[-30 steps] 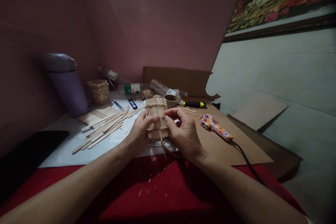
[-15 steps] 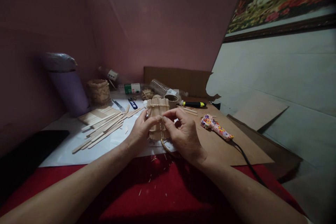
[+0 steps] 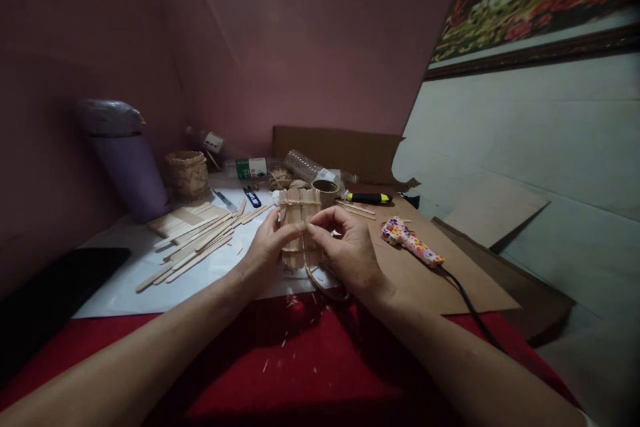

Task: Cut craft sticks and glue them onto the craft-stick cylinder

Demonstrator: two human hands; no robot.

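Note:
Upright between my hands is a small cup made of wooden craft sticks (image 3: 299, 207), with cord bands running round it near top and bottom. My left hand (image 3: 267, 247) is closed round its left side, thumb pressed on the front. With thumb and forefinger, my right hand (image 3: 347, 247) pinches a twine cord (image 3: 313, 273) against the front of the cup. The cord's loose part hangs down from the pinch and curves to the right under my right hand. My fingers behind the cup are hidden.
Loose craft sticks (image 3: 200, 250) lie in a pile at left. Behind are a stick-covered pot (image 3: 187, 175), plastic bottles (image 3: 307, 165), twine balls (image 3: 281, 179) and a tape roll (image 3: 326, 188). A flowered glue gun (image 3: 411, 241) with a black cable and a yellow-black cutter (image 3: 369, 198) lie at right.
My right fingertips have shifted slightly along the cord, and the cup has tilted a little. Both hands stay at the cup. The other things have not moved.

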